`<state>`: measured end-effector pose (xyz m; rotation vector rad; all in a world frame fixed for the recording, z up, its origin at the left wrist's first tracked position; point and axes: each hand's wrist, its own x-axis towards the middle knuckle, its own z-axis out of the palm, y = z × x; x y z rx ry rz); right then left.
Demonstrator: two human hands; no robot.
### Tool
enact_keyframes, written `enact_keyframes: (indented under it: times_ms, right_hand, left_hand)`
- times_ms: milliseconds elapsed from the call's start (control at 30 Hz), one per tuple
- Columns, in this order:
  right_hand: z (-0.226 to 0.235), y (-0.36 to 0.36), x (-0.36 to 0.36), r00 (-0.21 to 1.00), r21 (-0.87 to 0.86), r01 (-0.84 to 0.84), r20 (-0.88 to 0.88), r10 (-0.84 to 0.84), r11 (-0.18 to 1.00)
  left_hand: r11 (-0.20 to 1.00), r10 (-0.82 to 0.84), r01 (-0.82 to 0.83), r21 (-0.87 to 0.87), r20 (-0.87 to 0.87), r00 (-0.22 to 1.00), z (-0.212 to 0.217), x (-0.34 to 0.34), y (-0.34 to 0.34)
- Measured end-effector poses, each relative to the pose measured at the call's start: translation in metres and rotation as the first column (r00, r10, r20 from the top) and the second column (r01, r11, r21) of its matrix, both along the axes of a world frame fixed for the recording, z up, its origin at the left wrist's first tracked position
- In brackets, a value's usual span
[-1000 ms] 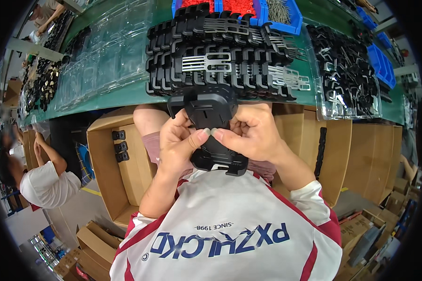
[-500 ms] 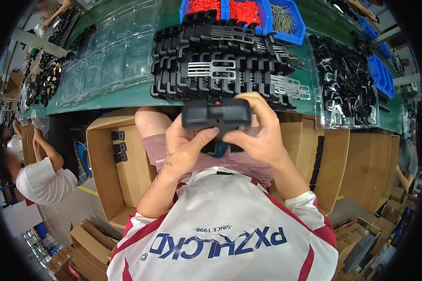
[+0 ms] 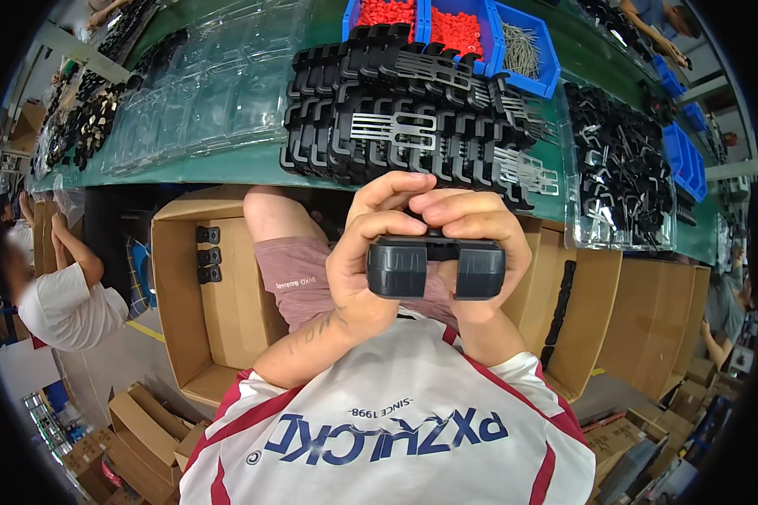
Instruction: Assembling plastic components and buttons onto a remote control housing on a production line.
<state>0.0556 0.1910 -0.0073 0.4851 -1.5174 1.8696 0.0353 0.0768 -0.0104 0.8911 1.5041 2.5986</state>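
In front of my chest I hold a black plastic part (image 3: pixel 398 271) with two blocky ends and a narrower middle. My left hand (image 3: pixel 355 261) is closed around its left end, fingers curled over the top. My right hand (image 3: pixel 490 223) grips the right end the same way, and the fingertips of both hands come close together above the middle. The thumbs and the part's far side are hidden. Just beyond my hands, on the green table, stand rows of black plastic brackets (image 3: pixel 312 126) with silver pronged metal pieces (image 3: pixel 393 129) on top.
Blue bins (image 3: pixel 550 77) hold red pieces (image 3: pixel 455 32) and metal pins (image 3: pixel 520 49). A clear tray (image 3: pixel 619 168) of black parts is at right, clear empty trays (image 3: pixel 202 93) at left. Cardboard boxes (image 3: pixel 175 311) flank my legs, one with black parts (image 3: pixel 209 255). A co-worker (image 3: pixel 67 295) sits at left.
The black part has moved nearer my chest and slightly right, and turned so its blocky ends face me. My fingers have shifted from its sides to over its top.
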Motion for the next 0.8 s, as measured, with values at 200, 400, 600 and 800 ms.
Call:
enact_keyframes:
  times_ms: [200,400,600,800]
  right_hand:
    - [0.004,-0.004,-0.005,0.995,0.014,-0.018,-0.094,0.019,1.0]
    - [-0.008,-0.014,-0.009,0.997,-0.014,0.074,-0.036,-0.075,0.997]
    - [0.013,-0.023,-0.007,0.98,-0.3,0.1,0.195,-0.041,0.949]
    - [0.027,-0.028,-0.006,0.897,-0.405,-0.181,0.306,0.319,0.896]
  left_hand:
    - [0.999,0.033,-0.035,-0.015,-0.12,0.992,-0.001,-0.005,-0.003]
    - [0.989,0.145,-0.148,-0.008,-0.151,0.978,-0.015,-0.007,0.006]
    - [0.951,0.242,-0.234,-0.202,0.013,0.97,0.009,-0.002,0.003]
    - [0.977,-0.039,0.046,-0.209,0.036,0.999,0.002,-0.017,-0.027]
